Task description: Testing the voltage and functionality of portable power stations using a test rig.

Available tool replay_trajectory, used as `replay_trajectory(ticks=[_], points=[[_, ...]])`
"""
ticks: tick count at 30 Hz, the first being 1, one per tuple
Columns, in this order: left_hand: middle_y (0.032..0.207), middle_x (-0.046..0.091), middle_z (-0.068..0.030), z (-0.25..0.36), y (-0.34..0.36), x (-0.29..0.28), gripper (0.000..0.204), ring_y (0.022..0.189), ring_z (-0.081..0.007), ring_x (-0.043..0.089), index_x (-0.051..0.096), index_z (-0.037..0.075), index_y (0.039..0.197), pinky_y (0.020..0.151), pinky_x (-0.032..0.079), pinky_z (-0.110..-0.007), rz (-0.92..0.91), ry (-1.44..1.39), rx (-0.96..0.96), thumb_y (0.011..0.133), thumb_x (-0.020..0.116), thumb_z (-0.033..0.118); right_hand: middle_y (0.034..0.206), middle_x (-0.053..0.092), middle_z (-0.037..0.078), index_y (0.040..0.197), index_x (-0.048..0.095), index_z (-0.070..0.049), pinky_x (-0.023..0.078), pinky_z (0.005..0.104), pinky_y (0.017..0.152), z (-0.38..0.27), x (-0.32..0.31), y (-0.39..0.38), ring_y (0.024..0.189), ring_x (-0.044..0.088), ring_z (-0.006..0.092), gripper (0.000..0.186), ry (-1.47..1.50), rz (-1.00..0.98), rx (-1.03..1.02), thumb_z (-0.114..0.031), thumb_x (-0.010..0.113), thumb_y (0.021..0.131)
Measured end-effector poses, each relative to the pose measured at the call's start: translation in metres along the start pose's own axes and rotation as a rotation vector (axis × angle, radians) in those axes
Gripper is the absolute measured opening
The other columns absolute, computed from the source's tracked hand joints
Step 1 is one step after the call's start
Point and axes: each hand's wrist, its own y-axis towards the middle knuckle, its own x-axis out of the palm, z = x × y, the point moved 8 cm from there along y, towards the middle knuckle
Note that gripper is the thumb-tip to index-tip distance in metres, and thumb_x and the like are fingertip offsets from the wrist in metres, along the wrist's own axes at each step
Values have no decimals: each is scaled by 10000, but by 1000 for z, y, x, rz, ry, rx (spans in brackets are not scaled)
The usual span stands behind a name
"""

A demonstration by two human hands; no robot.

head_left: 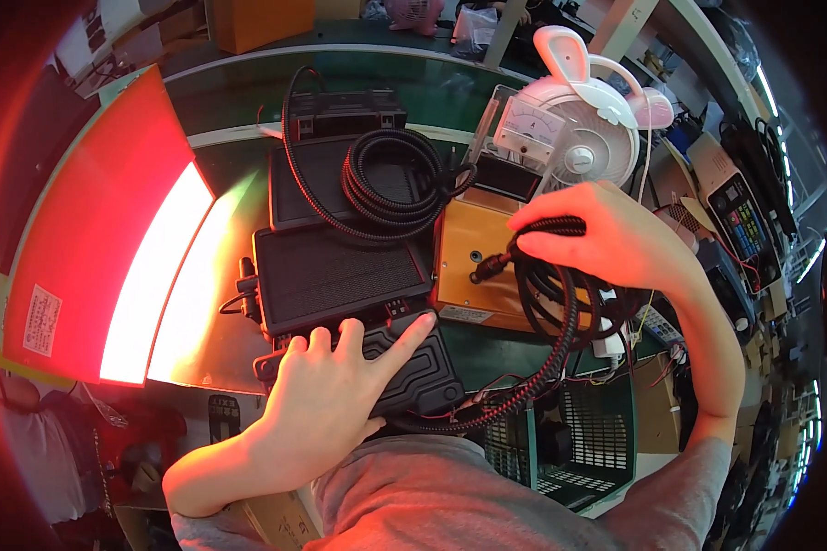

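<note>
My left hand (pixel 320 390) lies with spread fingers on a black ribbed case (pixel 423 372) at the bench's near edge. The index finger points toward a small group of switches or ports on it. Just behind it sits a flat black box with a textured top (pixel 340 275). My right hand (pixel 620 239) grips a coiled black braided cable (pixel 560 344) above an orange metal box (pixel 461 243). A black plug (pixel 492 267) on the cable hangs over that box. From the coil, the cable runs down to the near side of the ribbed case.
Another coiled black cable (pixel 351 174) rests on black boxes behind. At left stands a glowing red-and-white light panel (pixel 92 248). An analog meter (pixel 530 127) and a rabbit-eared fan (pixel 581 158) stand at the back. A green plastic basket (pixel 597 441) sits below the near edge.
</note>
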Motion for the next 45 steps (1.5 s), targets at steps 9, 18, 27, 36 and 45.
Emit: replay_trajectory(ticks=[9,18,27,36,45], points=[[859,450,-100,-3,-1,-3,988,718,-239,499,263,295,1416,670,443,-356,66,-37,-51,587,799,329,741,658,132,947,661,-25,464,341,636,-1,3,14,672,635,278,281,-134,-72,-40,-258,598,803],[846,435,-88,-2,1,2,1016,692,-225,465,281,306,1411,636,428,-335,105,60,-55,541,805,339,898,665,140,1025,625,10,476,312,765,11,2,16,837,641,240,280,-88,-162,124,-154,631,797],[904,484,-135,-3,4,1,806,632,-227,472,266,343,1418,602,439,-324,91,60,-63,714,593,125,774,637,176,929,652,-11,477,374,691,6,5,21,741,625,323,255,-160,-137,126,-220,579,803],[896,486,-137,-3,5,-2,818,628,-231,478,272,347,1414,598,443,-333,100,54,-66,700,598,120,672,585,224,1205,454,8,496,404,616,-21,6,-11,682,614,351,409,-190,-506,105,-254,518,897],[969,454,-135,-3,8,-8,937,694,-261,491,325,328,1388,615,444,-381,42,15,-77,565,764,406,1280,511,151,1334,403,-51,377,384,998,107,16,-45,1168,506,275,624,93,16,-73,-210,680,799]])
